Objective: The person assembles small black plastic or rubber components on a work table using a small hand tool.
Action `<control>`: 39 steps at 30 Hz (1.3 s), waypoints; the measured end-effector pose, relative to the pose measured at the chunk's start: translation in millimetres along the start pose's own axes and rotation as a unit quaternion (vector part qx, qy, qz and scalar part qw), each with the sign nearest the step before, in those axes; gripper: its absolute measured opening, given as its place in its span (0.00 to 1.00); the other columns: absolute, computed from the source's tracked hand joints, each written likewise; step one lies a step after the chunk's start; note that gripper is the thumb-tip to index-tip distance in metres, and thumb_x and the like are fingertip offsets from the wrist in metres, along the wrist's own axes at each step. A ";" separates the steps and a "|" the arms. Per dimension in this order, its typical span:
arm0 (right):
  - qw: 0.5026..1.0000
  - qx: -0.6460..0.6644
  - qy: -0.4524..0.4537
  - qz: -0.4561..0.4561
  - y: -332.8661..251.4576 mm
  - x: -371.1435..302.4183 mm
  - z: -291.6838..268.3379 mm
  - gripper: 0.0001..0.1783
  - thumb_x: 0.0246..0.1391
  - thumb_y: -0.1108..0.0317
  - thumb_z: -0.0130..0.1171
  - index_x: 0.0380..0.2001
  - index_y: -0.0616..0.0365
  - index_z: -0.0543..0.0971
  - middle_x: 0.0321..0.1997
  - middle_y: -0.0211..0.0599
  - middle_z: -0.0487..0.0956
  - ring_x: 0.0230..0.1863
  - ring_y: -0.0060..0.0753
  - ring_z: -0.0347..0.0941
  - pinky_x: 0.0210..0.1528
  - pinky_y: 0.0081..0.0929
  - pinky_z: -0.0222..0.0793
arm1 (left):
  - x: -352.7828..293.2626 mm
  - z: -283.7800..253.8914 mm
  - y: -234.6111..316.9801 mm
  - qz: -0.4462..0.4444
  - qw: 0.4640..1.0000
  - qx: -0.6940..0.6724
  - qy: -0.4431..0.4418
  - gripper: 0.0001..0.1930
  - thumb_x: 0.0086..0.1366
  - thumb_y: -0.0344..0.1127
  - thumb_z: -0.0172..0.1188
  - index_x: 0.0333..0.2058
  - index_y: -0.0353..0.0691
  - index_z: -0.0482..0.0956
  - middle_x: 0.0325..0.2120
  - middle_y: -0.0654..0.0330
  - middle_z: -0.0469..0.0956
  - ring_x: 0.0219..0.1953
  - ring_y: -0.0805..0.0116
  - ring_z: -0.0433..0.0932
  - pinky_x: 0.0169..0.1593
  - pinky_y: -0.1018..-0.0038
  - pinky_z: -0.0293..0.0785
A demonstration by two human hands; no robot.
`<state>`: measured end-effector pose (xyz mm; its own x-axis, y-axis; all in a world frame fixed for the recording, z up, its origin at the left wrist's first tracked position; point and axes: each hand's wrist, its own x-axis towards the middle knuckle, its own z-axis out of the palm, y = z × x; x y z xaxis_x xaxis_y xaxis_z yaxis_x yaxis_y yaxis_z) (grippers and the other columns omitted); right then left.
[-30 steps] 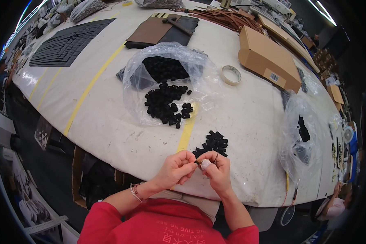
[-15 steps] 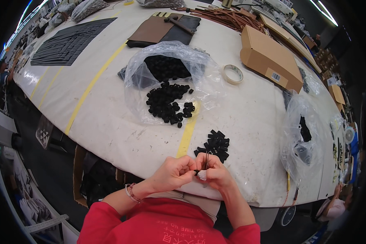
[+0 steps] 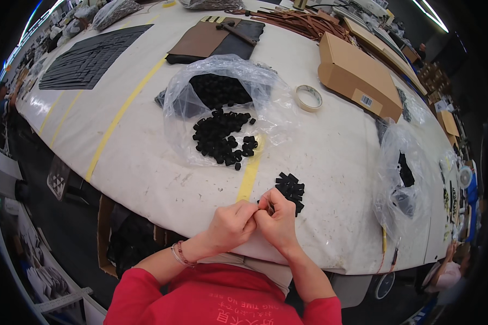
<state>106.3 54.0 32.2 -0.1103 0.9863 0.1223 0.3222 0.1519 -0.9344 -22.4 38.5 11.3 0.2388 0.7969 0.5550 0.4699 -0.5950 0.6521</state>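
Note:
My left hand (image 3: 232,223) and my right hand (image 3: 277,222) meet at the table's near edge, fingertips pinched together. What they pinch is hidden behind the fingers. Just beyond my right hand lies a small pile of flat black pieces (image 3: 291,187), partly covered by that hand. Farther off, an open clear plastic bag (image 3: 173,108) lies on its side. Many small black loops (image 3: 217,132) spill out of its mouth toward me, and more fill the inside.
A tape roll (image 3: 308,98) and a cardboard box (image 3: 358,76) stand right of the bag. Another clear bag (image 3: 390,195) sits at the right. Black strips (image 3: 95,57), brown and black sheets (image 3: 200,40) and brown straps (image 3: 293,24) lie at the back of the white-covered table (image 3: 162,200).
Both hands have drawn closer and turned, knuckles up. The small black piece and thin metal tool seen at the fingertips before are now hidden. My right hand has shifted slightly up and left.

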 end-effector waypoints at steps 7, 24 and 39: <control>0.993 -0.076 -0.085 -0.031 -13.3 -1.9 -8.0 0.08 0.35 0.78 0.50 0.24 0.61 0.66 0.16 0.40 0.69 0.15 0.33 0.66 0.19 0.23 0.60 | 2.3 -9.3 3.6 -0.189 0.956 -0.220 -0.048 0.04 0.51 0.22 0.51 0.28 0.34 0.68 0.19 0.57 0.72 0.18 0.69 0.73 0.22 0.76 0.69; 0.946 0.063 -0.266 0.175 -17.4 -6.4 -31.8 0.10 0.53 0.67 0.47 0.36 0.63 0.70 0.15 0.30 0.70 0.19 0.16 0.65 0.22 0.16 0.59 | 5.2 -25.3 -14.3 -0.428 0.579 -0.691 -0.067 0.05 0.53 0.23 0.44 0.29 0.37 0.67 0.13 0.59 0.68 0.07 0.77 0.61 0.09 0.85 0.51; 0.940 0.086 -0.289 0.163 -19.2 -5.0 -31.3 0.07 0.50 0.69 0.49 0.29 0.63 0.72 0.15 0.29 0.70 0.18 0.16 0.66 0.21 0.15 0.58 | 2.7 -30.0 -16.3 -0.426 0.574 -0.693 -0.093 0.06 0.52 0.23 0.45 0.28 0.32 0.71 0.15 0.56 0.72 0.07 0.75 0.65 0.08 0.85 0.58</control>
<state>130.1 48.2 60.0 -0.5397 0.7725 -0.3347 0.2762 -0.2130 -0.9372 -54.9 47.1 17.7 0.5719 0.7809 -0.2511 -0.6128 0.6102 0.5021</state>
